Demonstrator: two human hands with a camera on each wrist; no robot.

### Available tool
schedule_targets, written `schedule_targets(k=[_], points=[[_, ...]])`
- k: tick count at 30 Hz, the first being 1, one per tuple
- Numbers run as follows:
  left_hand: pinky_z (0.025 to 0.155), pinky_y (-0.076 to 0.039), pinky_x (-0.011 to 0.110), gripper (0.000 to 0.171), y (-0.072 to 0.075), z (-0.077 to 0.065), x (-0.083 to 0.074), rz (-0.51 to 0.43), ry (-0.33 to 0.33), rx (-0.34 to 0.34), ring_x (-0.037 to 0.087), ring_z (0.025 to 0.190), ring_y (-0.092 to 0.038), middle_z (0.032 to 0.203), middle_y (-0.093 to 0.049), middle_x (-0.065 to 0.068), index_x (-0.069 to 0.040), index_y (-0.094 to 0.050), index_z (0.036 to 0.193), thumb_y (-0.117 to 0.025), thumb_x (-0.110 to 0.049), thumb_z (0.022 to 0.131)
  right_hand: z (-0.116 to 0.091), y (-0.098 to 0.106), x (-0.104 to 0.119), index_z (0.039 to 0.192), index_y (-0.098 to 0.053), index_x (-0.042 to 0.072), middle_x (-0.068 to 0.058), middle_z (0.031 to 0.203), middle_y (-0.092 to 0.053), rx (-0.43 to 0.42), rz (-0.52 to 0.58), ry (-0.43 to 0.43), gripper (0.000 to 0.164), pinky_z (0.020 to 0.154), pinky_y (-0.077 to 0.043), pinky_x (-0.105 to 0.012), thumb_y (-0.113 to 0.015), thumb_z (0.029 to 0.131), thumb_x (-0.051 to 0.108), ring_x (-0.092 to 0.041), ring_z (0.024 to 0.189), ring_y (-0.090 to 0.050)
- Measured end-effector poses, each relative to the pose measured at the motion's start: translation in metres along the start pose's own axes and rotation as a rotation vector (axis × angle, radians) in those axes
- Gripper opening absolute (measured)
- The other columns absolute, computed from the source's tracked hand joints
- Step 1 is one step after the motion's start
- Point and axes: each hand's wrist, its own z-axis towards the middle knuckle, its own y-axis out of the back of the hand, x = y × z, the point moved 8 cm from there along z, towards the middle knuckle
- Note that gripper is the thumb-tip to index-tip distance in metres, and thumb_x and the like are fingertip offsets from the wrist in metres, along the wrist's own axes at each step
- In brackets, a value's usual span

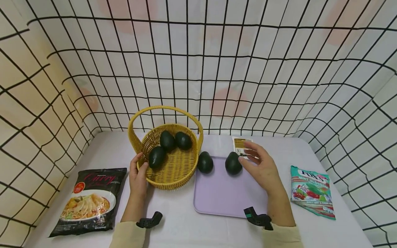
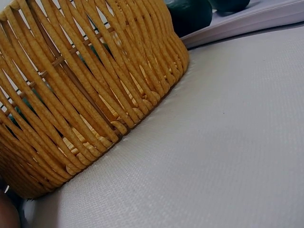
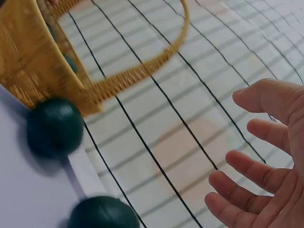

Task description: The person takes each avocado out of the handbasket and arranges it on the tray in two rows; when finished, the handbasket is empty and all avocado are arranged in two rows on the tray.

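A yellow wicker basket (image 1: 173,184) with a tall arched handle holds three dark green avocados (image 1: 156,157). My left hand (image 1: 138,179) grips the basket's left rim; its side weave (image 2: 95,71) fills much of the left wrist view. Two more avocados lie by the far edge of a lilac tray (image 1: 229,199): one avocado (image 1: 205,162) beside the basket, the other avocado (image 1: 233,163) farther right. My right hand (image 1: 262,167) is just right of that second one, fingers spread and holding nothing. In the right wrist view the hand (image 3: 266,161) shows apart from both avocados.
A black noodle packet (image 1: 88,203) lies at the left, and a teal candy bag (image 1: 312,193) at the right. Behind the right hand is a small brown-and-white packet (image 1: 238,143). A black wire grid (image 1: 203,55) before white cloth encloses the table's back and sides.
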Motion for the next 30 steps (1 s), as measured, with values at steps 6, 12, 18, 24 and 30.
schedule_targets(k=[6, 12, 18, 24, 30], points=[[0.129, -0.02, 0.049, 0.047, 0.001, 0.0, 0.0, 0.013, 0.004, -0.004, 0.023, 0.158, -0.022, 0.168, -0.028, 0.002, -0.017, -0.04, 0.152, -0.047, -0.015, 0.105, -0.001, -0.035, 0.011, 0.142, -0.055, 0.011, -0.008, 0.141, -0.059, 0.084, -0.02, 0.045, 0.054, 0.108, -0.05, -0.029, -0.075, 0.091, 0.011, -0.028, 0.127, -0.059], [0.128, -0.021, 0.049, 0.047, 0.001, 0.0, 0.0, -0.013, -0.023, -0.005, 0.023, 0.157, -0.025, 0.166, -0.031, 0.005, -0.012, -0.041, 0.151, -0.048, -0.013, 0.104, -0.005, -0.069, 0.02, 0.14, -0.058, 0.018, -0.003, 0.14, -0.059, 0.178, -0.023, 0.07, 0.054, 0.109, -0.05, -0.048, -0.078, 0.09, 0.015, -0.026, 0.127, -0.06], [0.127, -0.023, 0.05, 0.046, 0.0, 0.001, -0.001, -0.023, -0.033, -0.011, 0.024, 0.156, -0.026, 0.165, -0.033, 0.007, -0.01, -0.042, 0.15, -0.047, -0.01, 0.104, -0.011, -0.103, 0.034, 0.139, -0.059, 0.022, -0.003, 0.139, -0.06, 0.277, -0.002, 0.146, 0.055, 0.107, -0.052, -0.047, -0.079, 0.089, 0.014, -0.028, 0.125, -0.06], [0.128, -0.022, 0.049, 0.046, 0.0, 0.001, -0.001, -0.034, -0.024, -0.005, 0.023, 0.156, -0.025, 0.165, -0.032, 0.006, -0.011, -0.043, 0.15, -0.047, -0.01, 0.104, -0.011, -0.134, 0.044, 0.141, -0.058, 0.023, -0.004, 0.14, -0.059, 0.354, -0.002, 0.151, 0.055, 0.108, -0.051, -0.043, -0.078, 0.09, 0.017, -0.027, 0.126, -0.059], [0.128, -0.021, 0.048, 0.048, -0.001, 0.0, -0.003, -0.032, -0.026, 0.002, 0.023, 0.157, -0.024, 0.166, -0.03, 0.006, -0.011, -0.041, 0.152, -0.047, -0.011, 0.104, 0.004, -0.165, 0.052, 0.14, -0.058, 0.026, 0.002, 0.136, -0.057, 0.399, 0.01, 0.109, 0.054, 0.108, -0.051, -0.043, -0.077, 0.09, 0.023, -0.022, 0.125, -0.058]])
